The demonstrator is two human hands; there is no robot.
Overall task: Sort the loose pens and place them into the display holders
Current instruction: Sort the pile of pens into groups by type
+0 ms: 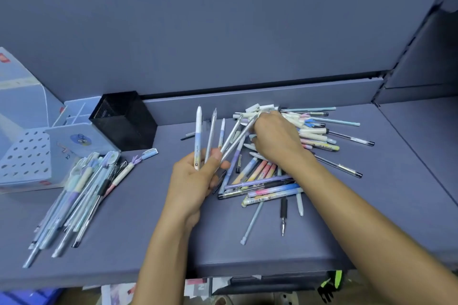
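Two hands at work over a grey-blue shelf [371,205] strewn with pens

The loose pile of pens [319,131] sprawls across the middle and right of the shelf, well apart from the holders; a second bundle of pens [79,193] lies roughly side by side at the left, just in front of a pale blue display holder [24,158] with a perforated top; behind it stands a black mesh holder [124,124] against the back wall; the right hand [275,138] rests on the pile with its fingers curled downward – whether they grip a pen cannot be told; the left hand [195,181] is closed round a fan of pale pens [213,136], tips pointing up and away – held clear of the shelf, beside the pile.
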